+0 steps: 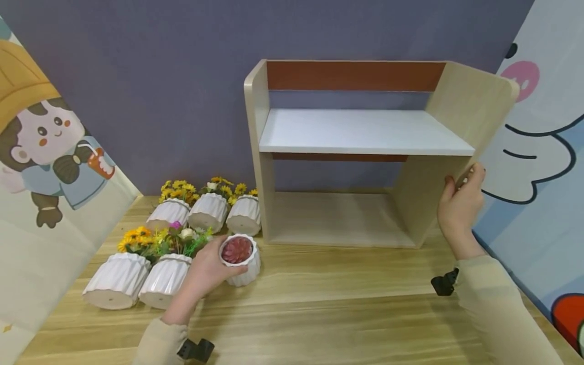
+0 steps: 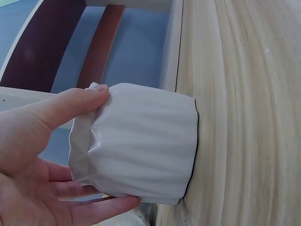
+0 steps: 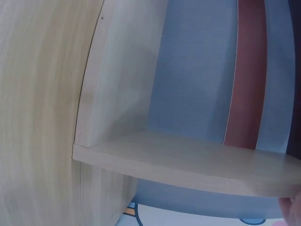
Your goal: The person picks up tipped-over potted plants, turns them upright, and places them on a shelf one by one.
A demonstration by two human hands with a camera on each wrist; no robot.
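My left hand (image 1: pixel 209 267) holds a white fluted flower pot (image 1: pixel 248 274) with a dark red succulent (image 1: pixel 237 250) in it. In the left wrist view the thumb lies at the rim of the pot (image 2: pixel 141 141) and the fingers reach round its other side; its base is at the tabletop. My right hand (image 1: pixel 462 208) grips the front edge of the right side panel (image 1: pixel 474 109) of a two-tier desk shelf (image 1: pixel 365 133). Only a bit of that hand (image 3: pixel 291 207) shows in the right wrist view, at the panel's edge.
Left of the shelf, several white pots lie on their sides, bases toward me: a back row with yellow flowers (image 1: pixel 178 189) and a front row, including one pot (image 1: pixel 117 281) with orange flowers. Behind the wooden table (image 1: pixel 328 309) stands a grey-blue wall (image 1: pixel 159 91); cartoon-printed panels flank both sides.
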